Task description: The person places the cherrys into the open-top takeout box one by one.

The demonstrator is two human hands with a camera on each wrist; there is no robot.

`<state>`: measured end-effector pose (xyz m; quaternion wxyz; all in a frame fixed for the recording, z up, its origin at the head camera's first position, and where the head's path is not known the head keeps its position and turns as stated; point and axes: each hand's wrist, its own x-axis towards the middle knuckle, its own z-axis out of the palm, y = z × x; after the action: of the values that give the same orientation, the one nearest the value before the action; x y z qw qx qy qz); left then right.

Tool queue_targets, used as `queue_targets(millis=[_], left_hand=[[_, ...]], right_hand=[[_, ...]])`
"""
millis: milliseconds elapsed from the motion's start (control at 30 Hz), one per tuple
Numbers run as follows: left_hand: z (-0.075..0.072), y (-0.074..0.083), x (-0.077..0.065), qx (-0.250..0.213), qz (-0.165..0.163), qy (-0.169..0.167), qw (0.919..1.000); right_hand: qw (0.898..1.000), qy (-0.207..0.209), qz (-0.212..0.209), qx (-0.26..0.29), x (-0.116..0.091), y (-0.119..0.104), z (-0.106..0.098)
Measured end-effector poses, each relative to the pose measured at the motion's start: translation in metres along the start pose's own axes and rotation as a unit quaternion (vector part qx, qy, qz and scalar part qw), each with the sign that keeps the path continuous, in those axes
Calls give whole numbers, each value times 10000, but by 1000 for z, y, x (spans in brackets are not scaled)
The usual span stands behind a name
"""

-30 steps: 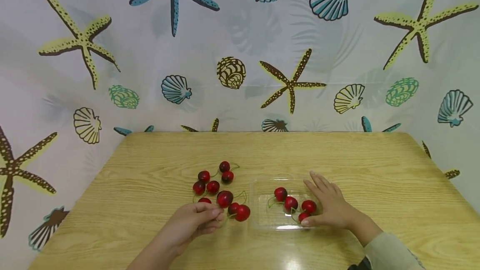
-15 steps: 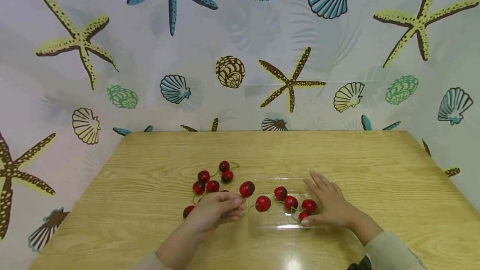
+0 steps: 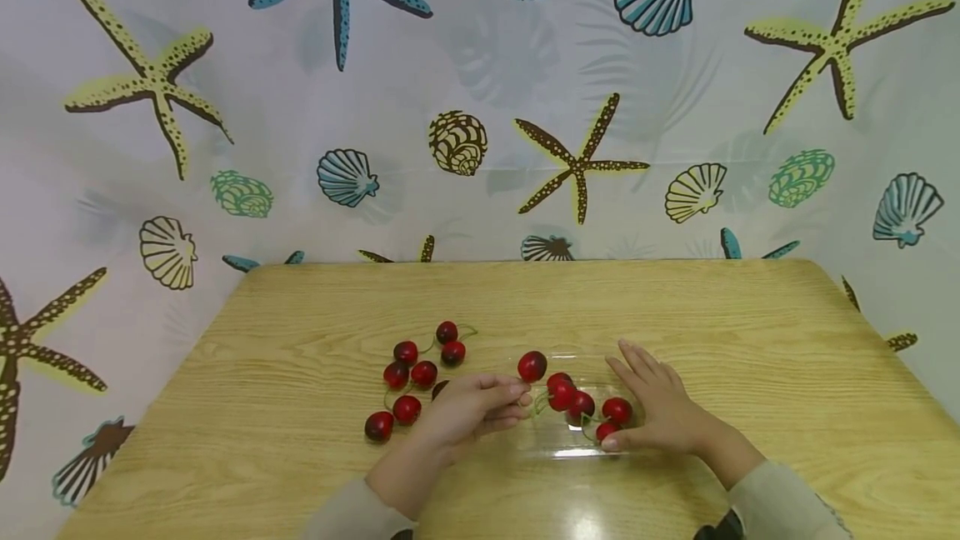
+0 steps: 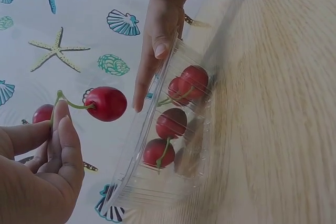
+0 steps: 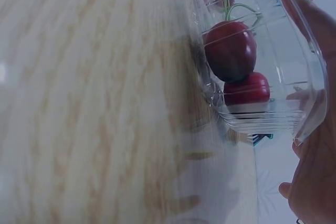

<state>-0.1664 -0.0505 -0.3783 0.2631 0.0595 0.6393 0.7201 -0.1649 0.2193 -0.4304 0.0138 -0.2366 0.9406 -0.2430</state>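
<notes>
My left hand point(image 3: 476, 408) pinches the green stem point(image 4: 77, 106) of a joined cherry pair between thumb and fingertips. One cherry point(image 3: 532, 366) of that pair is raised at the fingertips; the other point(image 4: 106, 104) hangs out over the left part of a clear plastic container point(image 4: 124, 179). Inside the container lie several red cherries point(image 3: 617, 411) with stems. Across its right end rests my right hand point(image 3: 663, 415), fingers spread and straight, thumb at the near corner. The right wrist view shows two dark red cherries point(image 5: 231, 51) close to the container's end wall point(image 5: 268, 121).
Left of the container, several more cherries point(image 3: 424, 373) lie in a loose cluster on the wooden table point(image 3: 285, 457); one is partly hidden behind my left hand. A white cloth point(image 3: 420, 40) printed with starfish and shells hangs behind the table's far edge.
My left hand has carried the cherry pair rightward from the cluster to over the container's left part. My right hand has stayed at the container's right end.
</notes>
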Motion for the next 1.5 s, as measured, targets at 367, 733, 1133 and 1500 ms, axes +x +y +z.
queue_targets(millis=[367, 733, 1133, 1500], left_hand=[[10, -9, 22, -54, -84, 133, 9999], [19, -13, 40, 26, -259, 227, 9994], [33, -14, 59, 352, -401, 377, 9979], [41, -18, 72, 827, -664, 583, 9926]], right_hand=[[10000, -33, 29, 74, 0, -1, -1], [10000, -16, -9, 48, -1, -1, -1], [9999, 29, 27, 116, 2, -2, -1], [9998, -17, 72, 160, 1, -1, -1]])
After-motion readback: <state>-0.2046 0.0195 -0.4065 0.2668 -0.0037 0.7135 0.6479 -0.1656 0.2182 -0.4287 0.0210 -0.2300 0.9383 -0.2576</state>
